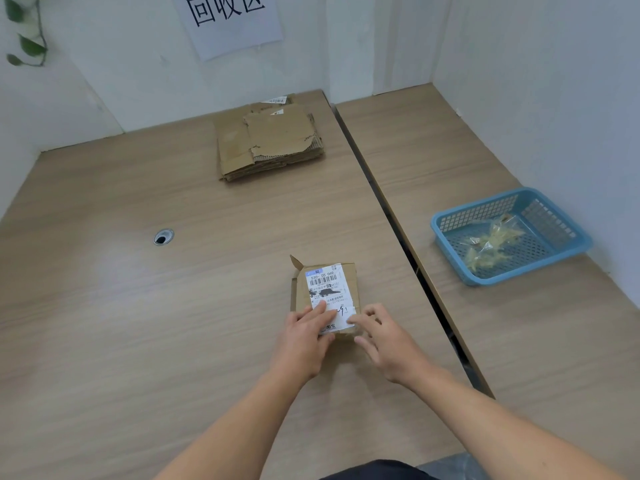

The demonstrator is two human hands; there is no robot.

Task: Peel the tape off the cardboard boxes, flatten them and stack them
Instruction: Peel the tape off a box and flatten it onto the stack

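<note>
A small box (349,282) lies by the counter's (138,306) right edge, the left grip (304,337) resting flat, released fingers on its label, the right grip (381,341) released, spread fingertips touching its near corner.

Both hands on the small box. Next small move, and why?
Likely: the right hand starts peeling at the near edge of the box while the left hand presses the label down. The box is unflattened, both hands sit at that end, and peeled tape already lies in the blue basket.
</note>
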